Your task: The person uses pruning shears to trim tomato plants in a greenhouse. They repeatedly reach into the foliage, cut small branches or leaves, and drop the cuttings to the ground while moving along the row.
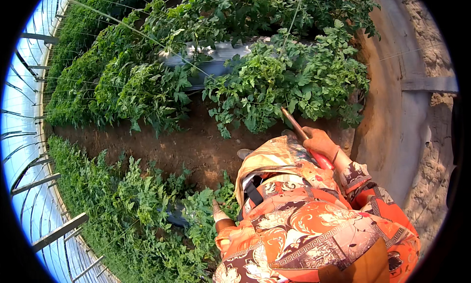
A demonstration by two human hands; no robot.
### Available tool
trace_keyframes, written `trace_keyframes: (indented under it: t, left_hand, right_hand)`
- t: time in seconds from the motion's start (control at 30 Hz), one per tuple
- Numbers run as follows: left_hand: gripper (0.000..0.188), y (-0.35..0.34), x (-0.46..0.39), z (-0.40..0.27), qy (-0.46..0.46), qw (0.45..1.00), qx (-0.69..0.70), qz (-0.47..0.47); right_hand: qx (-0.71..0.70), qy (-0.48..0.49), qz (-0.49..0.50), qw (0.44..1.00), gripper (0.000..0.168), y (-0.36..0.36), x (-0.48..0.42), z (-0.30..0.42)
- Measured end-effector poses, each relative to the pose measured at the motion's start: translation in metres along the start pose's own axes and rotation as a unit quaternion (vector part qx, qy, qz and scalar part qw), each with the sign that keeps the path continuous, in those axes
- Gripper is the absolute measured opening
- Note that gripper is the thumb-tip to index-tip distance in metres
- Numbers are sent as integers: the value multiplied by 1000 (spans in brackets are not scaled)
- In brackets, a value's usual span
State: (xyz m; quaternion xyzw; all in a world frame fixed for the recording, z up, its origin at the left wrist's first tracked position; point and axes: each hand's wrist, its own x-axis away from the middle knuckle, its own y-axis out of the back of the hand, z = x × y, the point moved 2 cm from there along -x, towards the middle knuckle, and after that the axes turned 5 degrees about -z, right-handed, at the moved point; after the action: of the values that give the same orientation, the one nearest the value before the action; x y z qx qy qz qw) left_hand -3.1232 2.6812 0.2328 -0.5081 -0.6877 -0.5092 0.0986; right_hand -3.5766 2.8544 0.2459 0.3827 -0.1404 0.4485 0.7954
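Note:
My right hand is closed around a slim rod, brown at its upper end and red below the grip. The rod's tip reaches the lower leaves of a bushy tomato plant. At the left of my body, my left hand hangs beside the leaves of another row. It shows nearly edge-on, so whether its fingers hold anything is unclear. Patterned orange clothing and a yellowish cloth cover my front.
Bare soil runs between the plant rows. Shiny plastic mulch film shows under the foliage. Strings stretch above the plants. A pale path and rough earth wall lie right; greenhouse film with wooden bars curves left.

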Motion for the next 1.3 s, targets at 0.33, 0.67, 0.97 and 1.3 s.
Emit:
trace_keyframes:
  t: [0.33, 0.67, 0.97, 1.3]
  left_hand:
    - [27, 61, -139, 25, 40, 976, 208, 55]
    - [27, 117, -202, 34, 1, 973, 227, -27]
    - [31, 155, -220, -16, 92, 962, 257, 27]
    - [28, 169, -284, -139, 136, 954, 266, 9]
  right_hand:
    - [-83, -74, 105, 988, 56, -42, 83, 148]
    - [-76, 89, 158, 980, 57, -170, -13, 305]
    - [4, 205, 75, 976, 50, -269, -170, 408]
    - [-3, 129, 123, 984, 56, -283, -202, 450]
